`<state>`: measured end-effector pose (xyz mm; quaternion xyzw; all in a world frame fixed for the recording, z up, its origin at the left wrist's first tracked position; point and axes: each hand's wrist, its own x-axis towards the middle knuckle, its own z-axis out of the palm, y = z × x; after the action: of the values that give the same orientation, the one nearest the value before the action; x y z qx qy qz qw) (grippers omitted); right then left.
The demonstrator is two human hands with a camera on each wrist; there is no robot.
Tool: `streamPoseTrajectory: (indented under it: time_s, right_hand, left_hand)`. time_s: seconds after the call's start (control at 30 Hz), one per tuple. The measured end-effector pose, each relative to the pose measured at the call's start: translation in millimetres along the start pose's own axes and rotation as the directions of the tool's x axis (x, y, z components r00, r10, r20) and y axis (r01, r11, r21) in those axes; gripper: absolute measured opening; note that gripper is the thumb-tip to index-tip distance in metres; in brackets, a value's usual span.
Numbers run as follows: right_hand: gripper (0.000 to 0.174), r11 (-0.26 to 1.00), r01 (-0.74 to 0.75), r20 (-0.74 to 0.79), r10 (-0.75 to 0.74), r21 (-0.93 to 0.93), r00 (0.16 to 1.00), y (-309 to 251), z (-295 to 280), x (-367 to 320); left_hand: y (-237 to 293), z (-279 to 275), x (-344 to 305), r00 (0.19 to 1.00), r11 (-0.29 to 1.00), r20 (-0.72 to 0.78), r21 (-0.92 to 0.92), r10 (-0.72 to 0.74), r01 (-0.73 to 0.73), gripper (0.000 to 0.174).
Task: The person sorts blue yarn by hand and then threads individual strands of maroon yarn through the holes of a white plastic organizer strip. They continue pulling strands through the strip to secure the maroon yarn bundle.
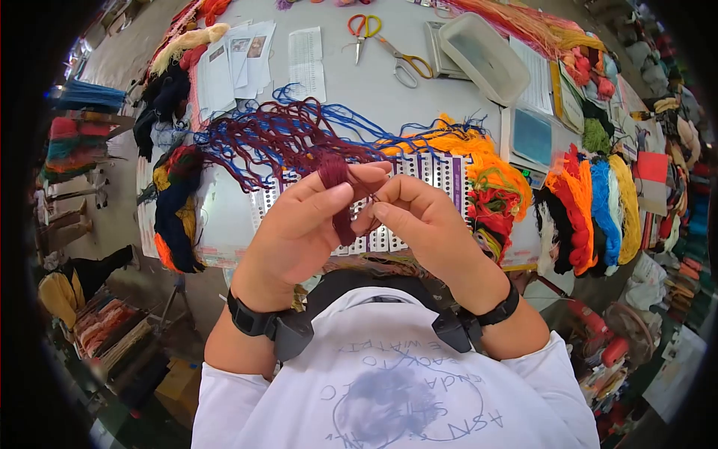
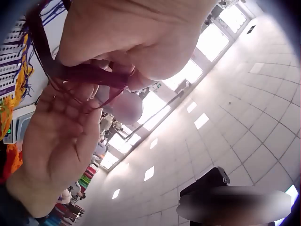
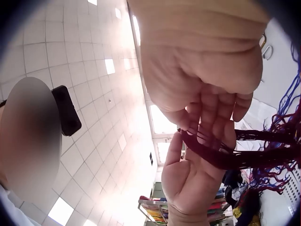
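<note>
A thick maroon yarn bundle [image 1: 333, 172] is looped over the fingers of my left hand [image 1: 295, 221], which grips it above the table's near side. Close beside it, my right hand [image 1: 426, 221] pinches thin maroon strands between thumb and forefinger. Seen from the right wrist, the maroon yarn [image 3: 216, 157] crosses the left palm and narrows toward both hands' fingertips. From the left wrist the same yarn [image 2: 89, 74] runs taut past the fingers, with fine loose strands hanging over the right fingers. Long maroon tails [image 1: 277, 135] spread across the table behind the hands.
Under the hands lie white perforated cards [image 1: 434, 173]. Blue yarn [image 1: 359, 123] and orange yarn [image 1: 512, 183] flank the work. Farther back are scissors [image 1: 364, 34], a second pair [image 1: 407, 60], a plastic tub [image 1: 486, 60] and papers [image 1: 239, 60]. A small scale [image 1: 529, 138] stands right.
</note>
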<state>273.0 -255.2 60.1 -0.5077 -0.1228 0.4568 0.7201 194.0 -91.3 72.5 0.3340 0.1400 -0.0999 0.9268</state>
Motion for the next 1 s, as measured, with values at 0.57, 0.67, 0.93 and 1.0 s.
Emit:
streamPoseTrajectory:
  time_s: [0.57, 0.67, 0.93, 1.0]
  right_hand:
    - [0.012, 0.934, -0.167, -0.161, 0.121, -0.314, 0.979, -6.8, 46.0, -4.8]
    - [0.011, 0.943, -0.144, -0.146, 0.104, -0.299, 0.984, -4.3, 49.4, -4.1]
    - [0.012, 0.94, 0.002, -0.13, -0.049, -0.34, 0.99, 5.4, 54.3, -1.5]
    - [0.012, 0.94, -0.004, -0.136, -0.045, -0.34, 0.99, 3.0, 54.5, -1.3]
  left_hand:
    - [8.2, -8.0, -20.8, 0.988, 0.957, 0.093, -0.256, -0.12, 0.14, 0.046]
    - [9.2, -14.7, -23.5, 0.991, 0.946, 0.095, -0.302, -0.094, 0.119, 0.044]
    - [4.5, -30.1, -30.4, 0.997, 0.993, -0.057, -0.096, 0.059, -0.064, 0.037]
    - [3.7, -36.4, -28.6, 0.996, 0.993, -0.022, -0.078, 0.084, -0.085, 0.037]
